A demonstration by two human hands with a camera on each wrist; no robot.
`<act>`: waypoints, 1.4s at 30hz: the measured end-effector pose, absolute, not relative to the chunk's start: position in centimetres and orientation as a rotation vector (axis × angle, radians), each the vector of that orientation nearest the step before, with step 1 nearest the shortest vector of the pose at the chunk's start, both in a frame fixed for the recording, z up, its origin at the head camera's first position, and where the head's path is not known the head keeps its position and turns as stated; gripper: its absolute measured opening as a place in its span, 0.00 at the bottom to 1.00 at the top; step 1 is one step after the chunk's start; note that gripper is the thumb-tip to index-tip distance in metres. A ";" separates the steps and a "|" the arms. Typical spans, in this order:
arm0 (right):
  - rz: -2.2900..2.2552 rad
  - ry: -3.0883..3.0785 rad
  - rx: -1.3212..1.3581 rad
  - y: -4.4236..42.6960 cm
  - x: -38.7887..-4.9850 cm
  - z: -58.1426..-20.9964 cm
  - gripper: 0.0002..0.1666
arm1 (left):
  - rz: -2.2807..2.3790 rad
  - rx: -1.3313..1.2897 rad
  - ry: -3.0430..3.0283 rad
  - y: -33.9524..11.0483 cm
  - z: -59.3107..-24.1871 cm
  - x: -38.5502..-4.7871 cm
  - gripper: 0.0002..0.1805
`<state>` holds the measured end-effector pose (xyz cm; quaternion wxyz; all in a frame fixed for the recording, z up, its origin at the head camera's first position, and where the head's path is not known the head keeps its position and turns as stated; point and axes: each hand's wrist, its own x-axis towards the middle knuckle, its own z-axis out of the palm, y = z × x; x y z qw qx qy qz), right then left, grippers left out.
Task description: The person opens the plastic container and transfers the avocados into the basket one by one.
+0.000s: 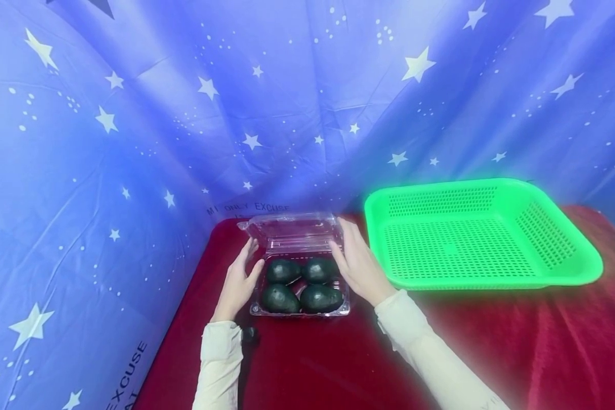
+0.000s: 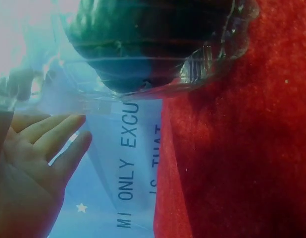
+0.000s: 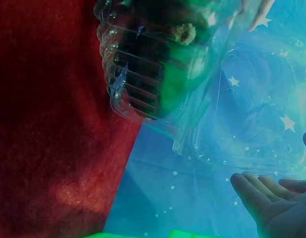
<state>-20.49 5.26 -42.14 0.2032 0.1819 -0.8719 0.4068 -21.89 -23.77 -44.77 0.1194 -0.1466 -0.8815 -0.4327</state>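
1. Fingers of the left hand [image 1: 237, 285] are pretty much straight and loosely spread by the left side of the clear container [image 1: 256, 310]. Not gripping anything; can't tell if they're touching the plastic.
2. Middle: container's sitting on the red surface [image 1: 297, 359], lid [image 1: 297, 232] flipped up at the back, four dark avocados [image 1: 281, 299] inside, two by two.
3. Right hand [image 1: 361, 265] has its fingers extended, thumb apart, right at the lid's right edge. Can't tell how firm any contact is.
4. Far right, bright green basket [image 1: 456, 250], upright.
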 end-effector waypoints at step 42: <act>0.976 -2.532 0.518 5.9 -20.4 -42.7 0.37 | -1.282 -0.320 -2.619 -24.2 -44.4 -21.8 0.24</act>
